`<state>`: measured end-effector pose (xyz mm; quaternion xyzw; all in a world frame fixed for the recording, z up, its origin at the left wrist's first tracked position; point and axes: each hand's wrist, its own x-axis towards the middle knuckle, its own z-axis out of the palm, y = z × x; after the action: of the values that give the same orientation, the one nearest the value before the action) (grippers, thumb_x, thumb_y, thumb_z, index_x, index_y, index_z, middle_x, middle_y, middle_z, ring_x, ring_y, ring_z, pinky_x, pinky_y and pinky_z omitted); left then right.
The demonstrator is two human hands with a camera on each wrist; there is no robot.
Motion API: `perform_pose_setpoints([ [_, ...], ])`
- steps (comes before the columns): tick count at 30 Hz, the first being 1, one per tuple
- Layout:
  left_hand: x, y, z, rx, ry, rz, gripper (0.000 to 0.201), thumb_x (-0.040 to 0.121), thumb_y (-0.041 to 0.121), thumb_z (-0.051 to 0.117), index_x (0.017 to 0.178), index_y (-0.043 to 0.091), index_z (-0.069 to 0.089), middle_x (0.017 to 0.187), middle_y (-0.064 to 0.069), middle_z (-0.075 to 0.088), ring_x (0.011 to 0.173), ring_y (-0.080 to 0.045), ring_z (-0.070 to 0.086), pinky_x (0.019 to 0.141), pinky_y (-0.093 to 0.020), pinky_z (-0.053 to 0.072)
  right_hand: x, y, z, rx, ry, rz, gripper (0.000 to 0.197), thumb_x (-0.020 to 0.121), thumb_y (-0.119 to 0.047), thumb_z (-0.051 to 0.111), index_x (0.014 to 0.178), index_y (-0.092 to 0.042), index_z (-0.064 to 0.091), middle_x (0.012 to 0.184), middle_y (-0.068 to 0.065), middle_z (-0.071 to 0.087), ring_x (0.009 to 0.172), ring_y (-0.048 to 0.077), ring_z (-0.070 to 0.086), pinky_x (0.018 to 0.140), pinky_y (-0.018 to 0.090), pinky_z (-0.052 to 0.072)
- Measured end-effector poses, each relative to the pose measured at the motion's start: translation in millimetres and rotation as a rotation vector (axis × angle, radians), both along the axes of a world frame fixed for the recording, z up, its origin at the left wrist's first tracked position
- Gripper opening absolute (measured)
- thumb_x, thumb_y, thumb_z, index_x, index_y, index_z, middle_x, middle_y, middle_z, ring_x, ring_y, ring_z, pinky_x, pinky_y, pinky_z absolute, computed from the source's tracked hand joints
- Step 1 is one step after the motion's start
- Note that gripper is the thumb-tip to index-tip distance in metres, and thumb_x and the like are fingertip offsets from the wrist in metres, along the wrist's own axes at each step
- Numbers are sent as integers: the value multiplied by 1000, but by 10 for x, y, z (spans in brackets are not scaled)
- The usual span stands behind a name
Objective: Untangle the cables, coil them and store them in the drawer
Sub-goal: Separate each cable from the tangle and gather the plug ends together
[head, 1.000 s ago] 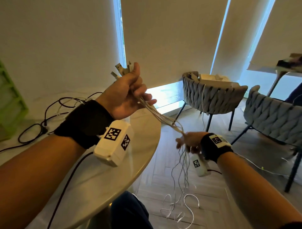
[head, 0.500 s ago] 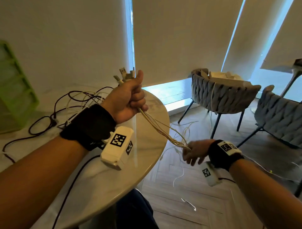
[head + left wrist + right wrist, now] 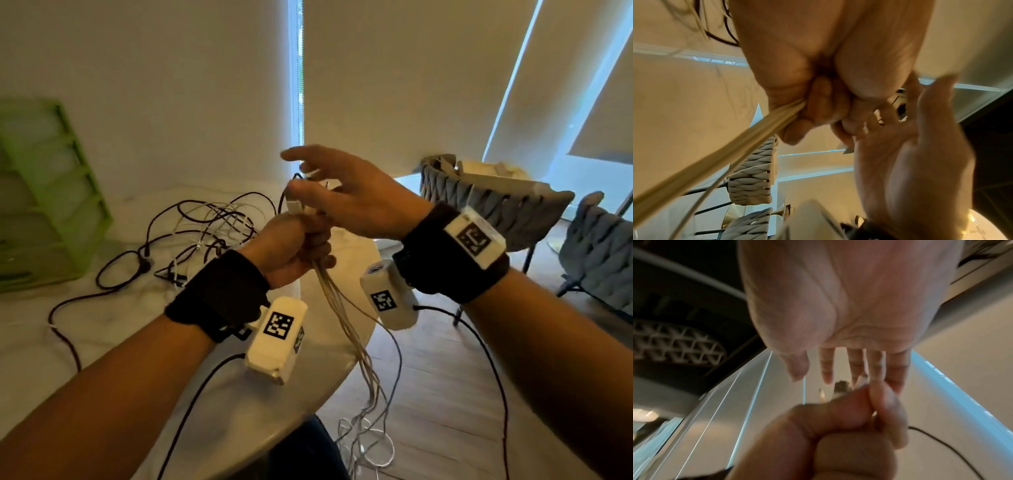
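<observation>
My left hand (image 3: 294, 240) grips a bundle of several white cables (image 3: 346, 325) in a fist above the table edge; the plug ends (image 3: 295, 205) stick out of its top. The strands hang from the fist to the wooden floor, where they end in loose loops (image 3: 370, 445). In the left wrist view the bundle (image 3: 719, 154) leaves the curled fingers (image 3: 818, 104) toward the lower left. My right hand (image 3: 342, 192) hovers just above the left fist with straight, spread fingers (image 3: 875, 366) over the plug ends and holds nothing. A tangle of black and white cables (image 3: 205, 226) lies on the table behind.
The round white marble table (image 3: 102, 342) carries a green plastic drawer unit (image 3: 41, 192) at its far left. Two grey woven chairs (image 3: 496, 205) stand on the wooden floor at the right. Black leads run from both wrist cameras.
My right hand has let go of the strands low on the right and risen to just above the left fist. The left hand has come lower, still gripping the bundle, which now hangs slack.
</observation>
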<state>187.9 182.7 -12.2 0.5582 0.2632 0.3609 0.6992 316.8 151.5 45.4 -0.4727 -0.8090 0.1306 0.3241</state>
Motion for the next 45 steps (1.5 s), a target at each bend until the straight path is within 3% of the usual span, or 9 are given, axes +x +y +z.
perform_pose_setpoints([
  [6, -457, 91, -193, -5, -27, 124, 40, 96, 14, 44, 63, 22, 65, 56, -3, 31, 51, -14, 31, 49, -28, 46, -671, 282, -125, 66, -298, 100, 25, 99, -28, 48, 102, -14, 68, 98, -4, 64, 86, 10, 57, 74, 17, 44],
  [9, -705, 35, -235, 21, -47, 188, 22, 80, 30, 51, 70, 21, 69, 69, -8, 44, 61, -19, 42, 49, -25, 49, -927, 291, -166, 48, -360, 177, 27, 101, -29, 42, 101, -13, 64, 98, -2, 63, 86, 13, 58, 78, 26, 48],
  [12, -861, 14, -238, 57, -128, 305, 21, 94, 30, 39, 84, 16, 50, 68, 2, 58, 56, -6, 59, 54, -23, 51, -1149, 275, -131, 24, -398, 284, 35, 102, -37, 37, 114, -16, 62, 111, -1, 60, 100, 13, 56, 90, 28, 47],
  [17, -1414, 290, -139, 47, -108, 310, 32, 100, 12, 40, 75, 15, 60, 48, 6, 24, 39, -6, 22, 40, -20, 32, -1224, 553, -46, -279, -76, 266, 49, 102, -46, 30, 147, -28, 32, 146, -2, 43, 132, 13, 42, 109, 32, 35],
  [23, -2204, 654, -252, -19, -162, 508, 24, 102, 19, 37, 91, 11, 57, 41, 11, 20, 32, -3, 16, 38, -18, 26, -806, 1228, -629, -308, -1044, -109, 57, 89, -52, 57, 140, -33, 44, 145, 3, 44, 133, 23, 40, 112, 43, 34],
  [31, -2364, 756, -318, -70, -179, 522, 21, 101, 17, 41, 89, 11, 57, 41, 11, 19, 32, -4, 17, 39, -20, 26, -758, 1444, -562, -46, -854, -218, 48, 92, -18, 55, 138, -30, 48, 156, 4, 26, 144, 25, 22, 115, 46, 28],
  [35, -2375, 767, -324, -61, -164, 510, 20, 101, 17, 41, 90, 12, 57, 41, 11, 21, 34, -4, 17, 40, -20, 27, -1000, 1060, -429, 191, -724, 35, 40, 88, -2, 53, 118, -26, 65, 130, -4, 57, 120, 15, 51, 100, 29, 42],
  [41, -2358, 781, -369, -85, -154, 516, 19, 101, 17, 42, 92, 12, 57, 41, 11, 21, 34, -5, 18, 41, -20, 27, -1093, 831, -610, -385, -1032, 244, 47, 92, -5, 48, 126, -36, 57, 123, -12, 54, 105, 1, 50, 85, 10, 37],
  [45, -2367, 796, -398, -99, -169, 530, 18, 100, 17, 43, 93, 11, 58, 41, 12, 22, 33, -4, 19, 39, -20, 28, -1136, 918, -759, -359, -1139, 270, 34, 94, -18, 54, 125, -32, 58, 128, -10, 52, 103, 1, 43, 81, 11, 31],
])
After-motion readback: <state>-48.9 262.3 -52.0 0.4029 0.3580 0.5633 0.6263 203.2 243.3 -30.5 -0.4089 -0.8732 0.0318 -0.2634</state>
